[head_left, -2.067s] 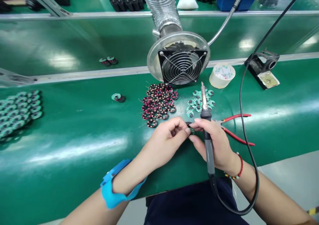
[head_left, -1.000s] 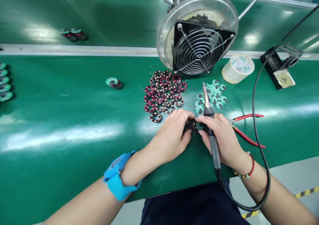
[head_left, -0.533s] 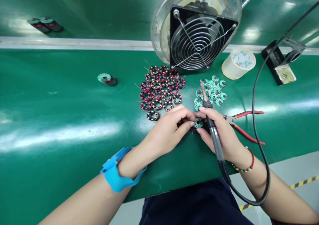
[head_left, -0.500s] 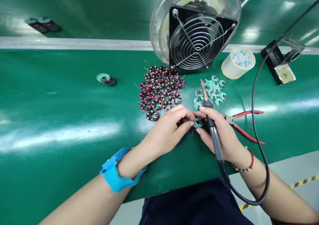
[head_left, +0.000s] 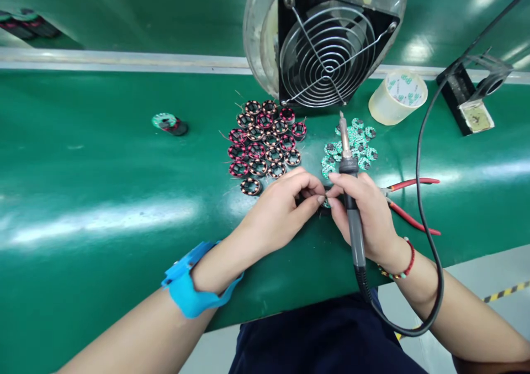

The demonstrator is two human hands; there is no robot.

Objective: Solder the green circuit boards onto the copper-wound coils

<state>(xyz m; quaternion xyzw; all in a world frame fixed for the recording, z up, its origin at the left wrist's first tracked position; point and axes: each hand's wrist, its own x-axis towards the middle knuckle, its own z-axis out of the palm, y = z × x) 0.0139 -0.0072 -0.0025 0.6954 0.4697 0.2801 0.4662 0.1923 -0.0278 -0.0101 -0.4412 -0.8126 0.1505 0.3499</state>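
Observation:
My left hand (head_left: 281, 211) is closed, with thumb and forefinger pinching a small motor stator topped by a green ring-shaped circuit board (head_left: 327, 203); most of it is hidden by fingers. In my right hand (head_left: 372, 222) lies a soldering iron (head_left: 356, 230), tip pointing up and away from the stator. The right thumb and fingertips meet the left ones at the board. Left of the hands sit rows of copper-wound and red-wound stators (head_left: 256, 151). Beyond the right hand is a pile of loose green circuit boards (head_left: 359, 141).
A fan with a wire guard (head_left: 329, 67) stands at the back. Right of it are a tape roll (head_left: 385, 106) and a soldering iron stand (head_left: 459, 106). Red-handled pliers (head_left: 409, 217) lie beside my right hand, under the iron's cable (head_left: 419, 158). One board-topped stator (head_left: 176, 126) sits far left.
The soldering iron has turned more upright in my right hand. The fingers of both hands have closed in, covering more of the green board. The view has shifted slightly.

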